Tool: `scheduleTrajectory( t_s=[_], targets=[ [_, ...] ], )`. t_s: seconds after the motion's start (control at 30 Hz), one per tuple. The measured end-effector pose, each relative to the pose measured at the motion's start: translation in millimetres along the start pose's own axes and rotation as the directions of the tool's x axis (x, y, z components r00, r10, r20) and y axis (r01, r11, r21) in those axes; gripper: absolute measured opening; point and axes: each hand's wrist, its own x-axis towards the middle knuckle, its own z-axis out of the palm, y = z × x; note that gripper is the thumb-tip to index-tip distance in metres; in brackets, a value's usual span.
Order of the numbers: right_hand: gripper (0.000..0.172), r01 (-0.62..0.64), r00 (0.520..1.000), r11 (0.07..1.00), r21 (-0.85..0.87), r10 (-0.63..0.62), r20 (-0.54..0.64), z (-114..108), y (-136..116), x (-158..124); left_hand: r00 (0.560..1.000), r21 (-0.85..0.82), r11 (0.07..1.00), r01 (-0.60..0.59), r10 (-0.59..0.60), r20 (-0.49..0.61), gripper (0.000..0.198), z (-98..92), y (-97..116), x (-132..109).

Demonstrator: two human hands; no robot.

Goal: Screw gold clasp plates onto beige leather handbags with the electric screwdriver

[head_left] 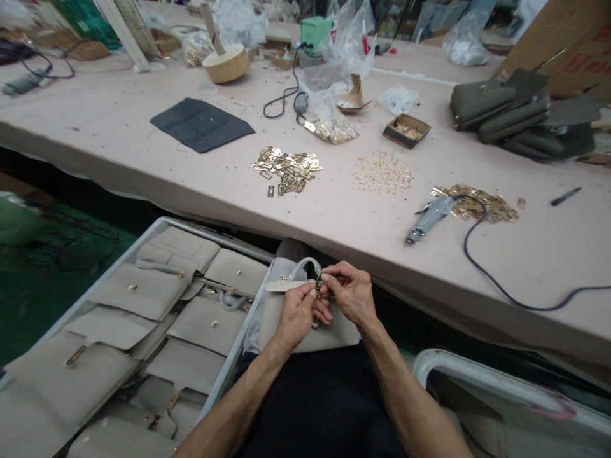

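Observation:
A beige handbag (329, 334) lies on my lap, its pale wrapped handle (308, 264) curving up behind my fingers. Above its front, my left hand (300, 312) and my right hand (351, 292) meet, both closed. Between the fingertips is a small gold metal plate (318, 286), pinched by both hands. Part of it is hidden by the fingers, so its exact shape does not show. On the table ahead are a pile of gold metal plates (286, 168), scattered tiny gold screws (382, 173) and a grey electric screwdriver (429, 219).
A white-rimmed bin (147, 238) full of beige bags stands at my left, another bin (477, 359) at my right. Dark green bags (506, 111), a black sheet (200, 124) and a small box of screws (407, 130) lie on the table (334, 219). The screwdriver's cord (506, 296) trails right.

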Motion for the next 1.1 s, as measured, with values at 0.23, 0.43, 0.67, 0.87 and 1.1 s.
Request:
scheduleTrajectory(
  t_s=[0.23,0.43,0.67,0.87,1.1],
  targets=[
    [0.014,-0.022,1.000,0.999,-0.032,0.022,0.016,-1.0,0.4,0.7,0.998,-0.058,0.998,0.016,-0.013,0.054,0.028,-4.0,2.3,-2.9],
    [0.012,-0.008,0.999,1.000,-0.026,0.009,0.035,0.1,-2.6,3.2,0.994,-0.125,0.992,0.021,-0.007,0.111,0.031,-9.0,3.0,-3.8],
    [0.013,-0.011,0.999,0.999,-0.037,0.012,0.031,0.0,-4.6,1.9,0.997,-0.112,0.994,-0.008,0.017,0.077,0.033,-8.0,3.2,-4.5],
    [0.014,-0.011,0.999,0.999,-0.039,0.012,0.038,-1.0,-5.0,-0.4,0.999,-0.130,0.991,-0.012,0.019,0.048,0.036,-6.3,5.3,-8.1],
    [0.014,0.001,0.999,0.999,-0.048,0.001,0.039,1.5,-6.0,-2.2,1.000,-0.146,0.989,-0.010,0.012,0.013,0.038,-4.6,6.6,-9.9]
  ],
)
